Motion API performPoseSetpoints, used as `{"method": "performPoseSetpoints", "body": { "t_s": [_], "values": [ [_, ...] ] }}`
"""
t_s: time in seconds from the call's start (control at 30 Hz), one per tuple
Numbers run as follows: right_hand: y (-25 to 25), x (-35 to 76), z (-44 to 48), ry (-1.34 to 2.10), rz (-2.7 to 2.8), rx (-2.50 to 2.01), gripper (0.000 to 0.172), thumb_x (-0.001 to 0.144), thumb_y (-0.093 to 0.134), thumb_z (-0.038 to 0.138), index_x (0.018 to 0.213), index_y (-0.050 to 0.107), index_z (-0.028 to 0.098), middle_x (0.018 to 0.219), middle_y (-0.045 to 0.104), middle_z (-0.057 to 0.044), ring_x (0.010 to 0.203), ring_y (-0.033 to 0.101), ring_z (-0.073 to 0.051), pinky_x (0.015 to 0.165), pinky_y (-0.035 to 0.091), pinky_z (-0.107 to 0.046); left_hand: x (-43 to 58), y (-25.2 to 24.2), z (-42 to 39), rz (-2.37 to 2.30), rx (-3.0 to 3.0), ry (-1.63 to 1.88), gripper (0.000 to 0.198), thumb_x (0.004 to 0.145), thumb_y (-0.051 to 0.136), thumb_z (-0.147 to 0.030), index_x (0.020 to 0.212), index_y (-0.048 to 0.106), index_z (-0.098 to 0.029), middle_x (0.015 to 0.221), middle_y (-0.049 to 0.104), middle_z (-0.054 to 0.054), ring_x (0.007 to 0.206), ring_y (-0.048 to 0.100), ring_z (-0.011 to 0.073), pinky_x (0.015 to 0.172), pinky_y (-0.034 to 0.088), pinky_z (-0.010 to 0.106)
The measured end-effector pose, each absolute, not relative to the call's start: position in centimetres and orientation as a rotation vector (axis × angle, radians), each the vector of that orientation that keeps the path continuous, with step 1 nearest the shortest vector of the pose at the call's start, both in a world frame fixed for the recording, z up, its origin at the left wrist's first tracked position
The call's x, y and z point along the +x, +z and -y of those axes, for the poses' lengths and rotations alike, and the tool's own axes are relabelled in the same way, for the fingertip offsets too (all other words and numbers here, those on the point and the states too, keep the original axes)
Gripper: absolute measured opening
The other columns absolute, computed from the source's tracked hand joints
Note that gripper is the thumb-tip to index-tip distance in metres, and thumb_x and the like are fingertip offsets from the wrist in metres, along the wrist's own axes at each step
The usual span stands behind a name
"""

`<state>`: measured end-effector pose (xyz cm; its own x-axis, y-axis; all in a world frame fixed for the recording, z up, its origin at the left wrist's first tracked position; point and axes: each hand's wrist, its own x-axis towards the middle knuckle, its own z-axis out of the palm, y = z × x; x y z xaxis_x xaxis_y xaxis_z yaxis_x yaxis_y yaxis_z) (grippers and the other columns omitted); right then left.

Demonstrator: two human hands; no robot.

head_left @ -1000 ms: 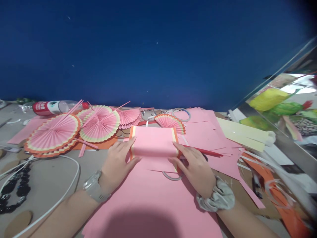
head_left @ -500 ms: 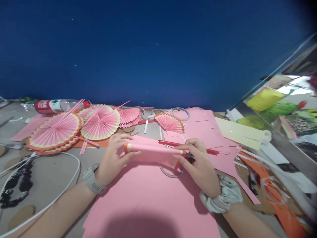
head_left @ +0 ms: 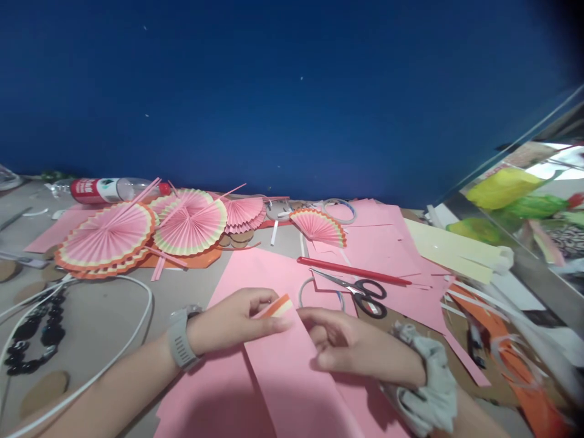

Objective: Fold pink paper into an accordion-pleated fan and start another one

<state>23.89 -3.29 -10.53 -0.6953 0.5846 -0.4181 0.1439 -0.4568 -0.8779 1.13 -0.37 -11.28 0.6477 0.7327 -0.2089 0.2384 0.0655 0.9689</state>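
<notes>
A folded piece of pink paper (head_left: 287, 359), with an orange and cream band at its top end, slants towards me over larger pink sheets. My left hand (head_left: 237, 322) pinches it by the banded end, thumb on top. At the paper's right edge, my right hand (head_left: 351, 347) is closed, its thumb and curled fingers against that edge. Black-handled scissors (head_left: 358, 292) lie half open just beyond my right hand. A red pen or pencil (head_left: 353, 271) lies behind them. Partly hidden by the right hand is a roll of tape (head_left: 305, 292).
Round pleated paper fans (head_left: 107, 234) and a small half fan (head_left: 319, 227) lie along the back. A plastic bottle (head_left: 107, 190) lies by the blue wall. On the left are a white cable (head_left: 150, 304) and black beads (head_left: 50, 334). Cream paper (head_left: 447, 249) and orange strips (head_left: 511, 365) fill the right.
The pink paper was held level between both hands; now it is turned lengthwise towards me, nearer. My right hand has moved down and left, uncovering the scissors.
</notes>
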Motion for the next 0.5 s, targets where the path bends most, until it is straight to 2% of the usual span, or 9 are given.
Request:
{"method": "performPoseSetpoints", "body": {
  "t_s": [0.07,0.1,0.2,0.33,0.5],
  "values": [
    [-10.8,22.8,3.7,2.085,1.472,-1.172,0.051,0.069,0.073,0.037,0.112,0.053,0.019,0.06,0.038,0.008,0.053,0.035,-0.006,0.051,0.03,-0.019,1.4,-11.4,0.6,-0.884,1.482,0.501,0.023,0.076,0.064,-0.036,0.077,0.054,-0.015,0.071,0.047,-0.004,0.064,0.042,0.0084,0.059,0.036,0.019],
    [-10.9,22.4,3.9,2.009,1.457,-1.192,0.043,0.072,0.071,0.035,0.108,0.053,0.019,0.061,0.037,0.008,0.053,0.034,-0.006,0.051,0.03,-0.019,1.5,-11.5,0.7,-0.92,1.457,0.542,0.023,0.076,0.065,-0.036,0.082,0.054,-0.016,0.073,0.049,-0.003,0.066,0.044,0.0089,0.06,0.037,0.019],
    [-11.3,21.8,4.1,1.918,1.346,-1.171,0.029,0.083,0.058,0.037,0.106,0.051,0.02,0.07,0.048,0.005,0.062,0.045,-0.008,0.06,0.039,-0.021,1.5,-11.7,0.5,-1.035,1.389,0.632,0.026,0.075,0.065,-0.035,0.087,0.054,-0.015,0.076,0.053,-0.002,0.067,0.047,0.0098,0.061,0.038,0.019],
    [-11.2,21.4,4.3,1.886,1.307,-1.234,0.029,0.087,0.05,0.039,0.111,0.051,0.022,0.09,0.059,-0.001,0.08,0.055,-0.014,0.075,0.045,-0.027,1.2,-12.1,0.3,-1.128,1.403,0.666,0.023,0.08,0.059,-0.038,0.082,0.056,-0.015,0.073,0.052,-0.003,0.063,0.045,0.0088,0.058,0.037,0.019],
    [-11.4,20.8,4.4,1.685,1.447,-1.27,0.031,0.089,0.048,0.034,0.119,0.048,0.025,0.117,0.053,-0.003,0.107,0.048,-0.016,0.096,0.036,-0.028,1.3,-12.3,0.2,-1.155,1.417,0.658,0.024,0.083,0.054,-0.04,0.078,0.055,-0.016,0.065,0.048,-0.005,0.058,0.041,0.0079,0.053,0.033,0.018]
  ]
}}
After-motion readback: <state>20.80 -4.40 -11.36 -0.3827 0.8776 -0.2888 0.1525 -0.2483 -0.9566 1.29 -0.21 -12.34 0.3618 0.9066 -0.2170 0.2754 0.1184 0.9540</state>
